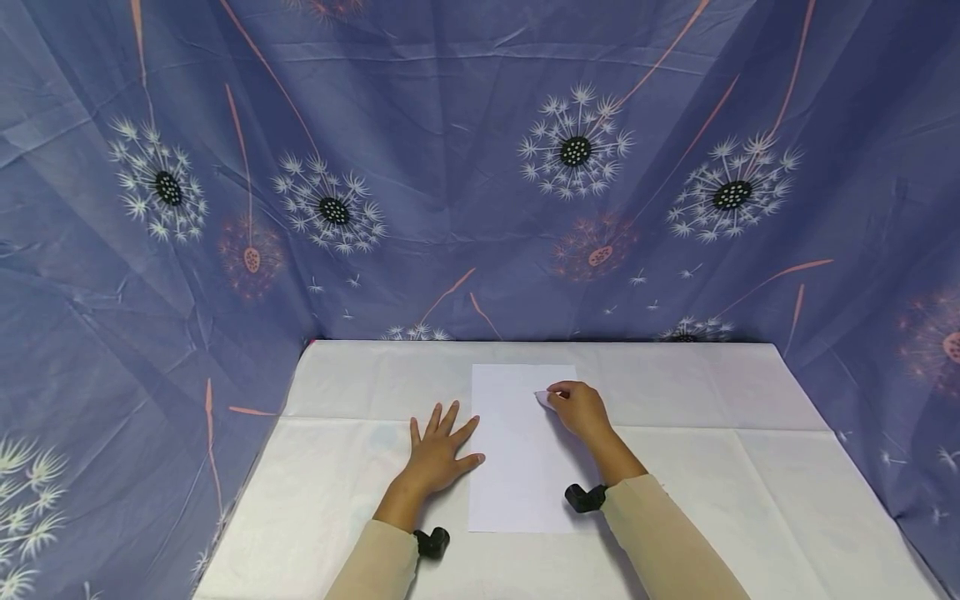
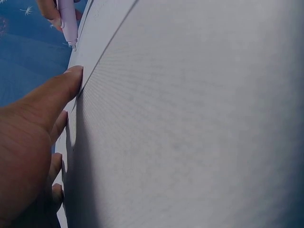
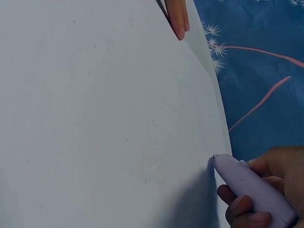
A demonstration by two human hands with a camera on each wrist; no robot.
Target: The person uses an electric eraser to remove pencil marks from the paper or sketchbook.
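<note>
A white sheet of paper point(image 1: 517, 483) lies lengthwise on the white-covered table. My left hand point(image 1: 435, 460) rests with fingers spread at the sheet's left side, the thumb and index fingertips right at its edge. Near the top right of the sheet, my right hand point(image 1: 581, 410) grips a chunky lavender pen-shaped tool point(image 3: 254, 187) with a rounded body and a small narrow tip. In the right wrist view the tip points at the paper, with fingers curled round the body. Small dark specks and short marks are scattered over the paper there.
A white cloth with fold lines covers the table point(image 1: 720, 483). Blue fabric point(image 1: 450, 167) with dandelion prints hangs behind it and along both sides. Black wrist-camera mounts point(image 1: 585, 498) sit at both wrists, close over the table.
</note>
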